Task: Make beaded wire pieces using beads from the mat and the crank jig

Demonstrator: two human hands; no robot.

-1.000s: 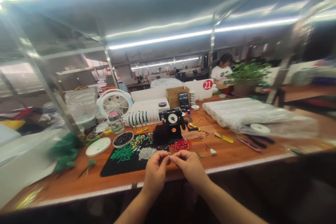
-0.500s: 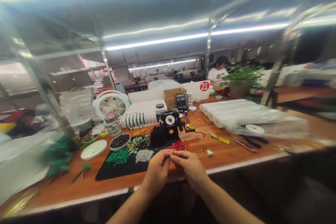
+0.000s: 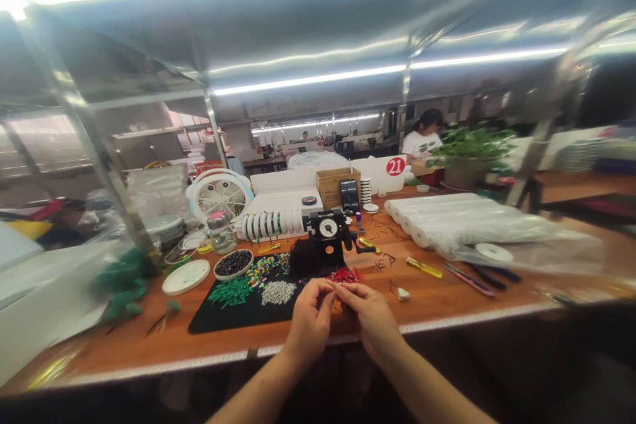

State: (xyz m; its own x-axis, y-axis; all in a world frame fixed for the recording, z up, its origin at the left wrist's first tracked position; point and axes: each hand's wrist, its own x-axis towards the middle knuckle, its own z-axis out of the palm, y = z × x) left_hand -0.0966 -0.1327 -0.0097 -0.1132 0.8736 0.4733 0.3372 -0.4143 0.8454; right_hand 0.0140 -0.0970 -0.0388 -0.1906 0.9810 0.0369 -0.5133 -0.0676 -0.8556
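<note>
Left hand, right hand pinching a tiny piece, fingertips pressed together, just beside black bead mat.

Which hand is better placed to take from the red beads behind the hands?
Right hand, probably: its fingertips sit just below the red beads. The left hand lies further left, nearer the silver beads. The hands are close together, so the difference is small.
</note>
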